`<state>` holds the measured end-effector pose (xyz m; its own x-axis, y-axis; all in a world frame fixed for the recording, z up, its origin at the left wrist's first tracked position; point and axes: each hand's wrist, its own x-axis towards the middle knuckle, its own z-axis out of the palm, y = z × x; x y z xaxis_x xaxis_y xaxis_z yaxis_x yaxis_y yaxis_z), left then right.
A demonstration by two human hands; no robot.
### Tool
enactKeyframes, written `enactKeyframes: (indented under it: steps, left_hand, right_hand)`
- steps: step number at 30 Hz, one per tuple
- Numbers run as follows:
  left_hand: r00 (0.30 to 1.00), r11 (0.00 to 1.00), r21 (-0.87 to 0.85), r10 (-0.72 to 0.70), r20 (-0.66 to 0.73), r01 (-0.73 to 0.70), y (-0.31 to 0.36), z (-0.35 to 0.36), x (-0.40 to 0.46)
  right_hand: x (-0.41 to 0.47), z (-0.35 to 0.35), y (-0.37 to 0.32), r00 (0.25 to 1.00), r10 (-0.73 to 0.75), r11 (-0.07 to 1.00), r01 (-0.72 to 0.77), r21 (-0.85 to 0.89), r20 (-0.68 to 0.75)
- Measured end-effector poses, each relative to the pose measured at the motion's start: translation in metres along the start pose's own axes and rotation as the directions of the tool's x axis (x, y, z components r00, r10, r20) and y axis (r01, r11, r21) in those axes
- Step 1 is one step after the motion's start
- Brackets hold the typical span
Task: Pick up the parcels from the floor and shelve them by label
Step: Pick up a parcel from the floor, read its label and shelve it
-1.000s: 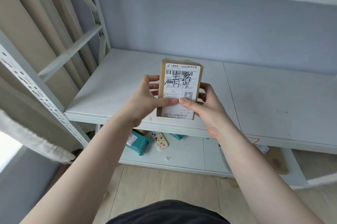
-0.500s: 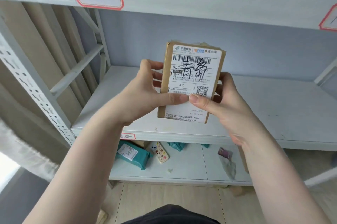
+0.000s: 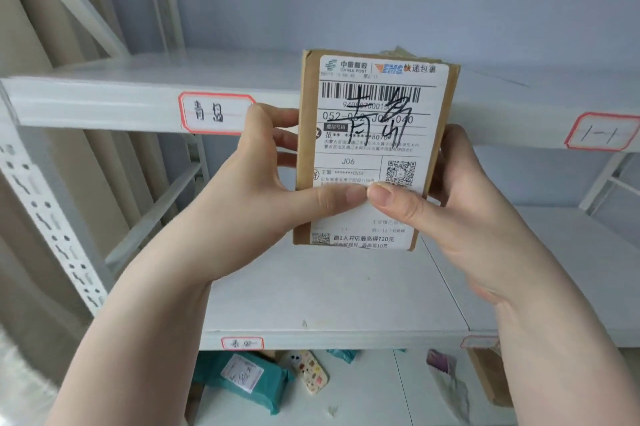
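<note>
Left hand (image 3: 273, 183) ctr-left of frame, thumb across lower front of parcel (image 3: 372, 152), fingers wrapped round its left edge; small flat cardboard box w/ paper shipping label (image 3: 375, 134), prob light & stiff, label face a bit slick, so best gripped by the long side edges, not the label. Parcel upright at frame ctr, between both hands, held up in front of upper shelf edge (image 3: 104, 103), just right of the red-bordered shelf tag (image 3: 215, 113) w/ handwriting that looks to match the scrawl on the label. Right hand (image 3: 460, 217) ctr-right, thumb pressing front beside the left thumb, fingers curled behind right edge; firm two-handed hold.
</note>
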<state>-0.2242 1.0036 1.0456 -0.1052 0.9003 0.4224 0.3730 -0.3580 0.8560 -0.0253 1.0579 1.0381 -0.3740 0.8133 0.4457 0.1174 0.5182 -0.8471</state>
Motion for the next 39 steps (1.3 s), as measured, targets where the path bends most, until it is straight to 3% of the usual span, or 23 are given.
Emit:
enactKeyframes:
  steps: [8, 18, 24, 31, 39]
  left_hand:
    - [0.995, 0.996, 0.041, 0.079, -0.061, -0.077, 0.028, -0.017, 0.051]
    - [1.000, 0.998, -0.058, 0.014, -0.027, -0.016, 0.032, -0.029, 0.113]
    - [0.998, 1.000, 0.013, 0.010, -0.056, -0.010, 0.047, -0.037, 0.151]
    - [0.996, 0.996, 0.011, -0.089, -0.010, 0.089, 0.043, -0.034, 0.200]
    - [0.969, 0.962, 0.145, -0.242, 0.054, 0.232, 0.026, -0.037, 0.252]
  right_hand:
    - [0.058, -0.007, -0.024, 0.997, -0.070, 0.993, 0.071, 0.092, -0.022]
    - [0.122, -0.016, -0.029, 0.998, -0.056, 0.993, 0.056, 0.101, -0.001]
    - [0.163, -0.026, -0.042, 0.998, -0.062, 0.998, 0.061, 0.031, 0.033]
    - [0.211, -0.030, -0.040, 0.998, 0.048, 0.999, -0.048, -0.010, 0.045]
    - [0.269, -0.032, -0.021, 0.971, 0.200, 0.978, -0.190, -0.080, 0.132]
